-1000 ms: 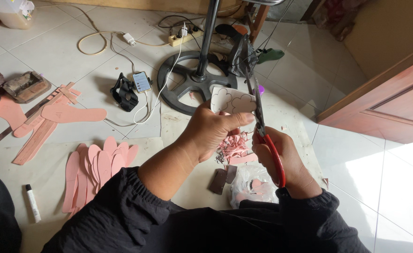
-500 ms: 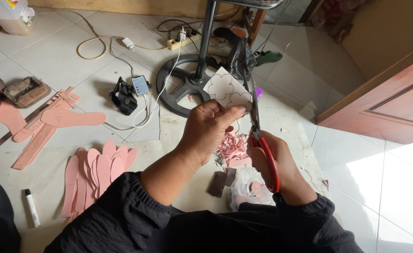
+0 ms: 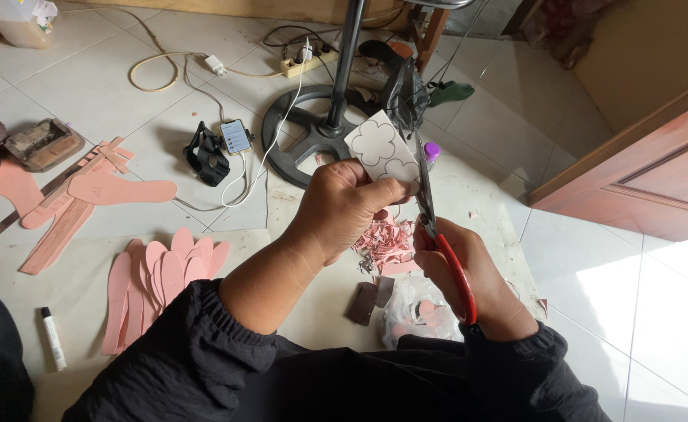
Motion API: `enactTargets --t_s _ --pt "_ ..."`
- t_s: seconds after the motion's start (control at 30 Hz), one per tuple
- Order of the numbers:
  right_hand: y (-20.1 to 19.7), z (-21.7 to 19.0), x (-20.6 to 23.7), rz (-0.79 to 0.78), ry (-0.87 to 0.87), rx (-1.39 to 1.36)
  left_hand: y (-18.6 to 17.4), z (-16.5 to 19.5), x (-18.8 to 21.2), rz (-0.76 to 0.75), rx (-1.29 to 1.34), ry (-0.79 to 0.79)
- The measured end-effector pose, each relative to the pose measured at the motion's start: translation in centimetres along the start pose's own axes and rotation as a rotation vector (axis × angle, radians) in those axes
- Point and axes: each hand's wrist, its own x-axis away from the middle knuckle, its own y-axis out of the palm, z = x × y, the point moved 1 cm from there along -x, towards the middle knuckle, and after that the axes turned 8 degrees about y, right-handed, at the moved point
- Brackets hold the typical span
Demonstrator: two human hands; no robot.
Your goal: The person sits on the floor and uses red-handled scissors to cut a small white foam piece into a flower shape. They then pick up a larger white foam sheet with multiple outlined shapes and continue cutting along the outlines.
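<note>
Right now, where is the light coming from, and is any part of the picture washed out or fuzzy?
Head view: sunlight falls from the right, bleaching a patch of floor tiles nearly white. The left hand, the white sheet and the red-handled scissors in the right hand look sharp. The black sleeves at the bottom are dark, with little detail.
</note>
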Motion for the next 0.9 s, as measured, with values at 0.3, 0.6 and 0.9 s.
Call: enactTargets --t_s 0.3,0.6,0.9 --pt "-0.5 -0.2 0.1 -0.042 -0.024 0.062 -0.4 0.7 0.0 -0.020 -0.090 0.007" --pt "-0.4 -0.2 -0.1 -0.035 -0.012 0.029 -0.3 0.5 0.1 -0.024 -0.139 0.084" --pt "-0.3 -0.3 -0.2 -0.030 -0.111 0.131 -0.3 1.2 0.4 -0.124 -0.261 0.182"
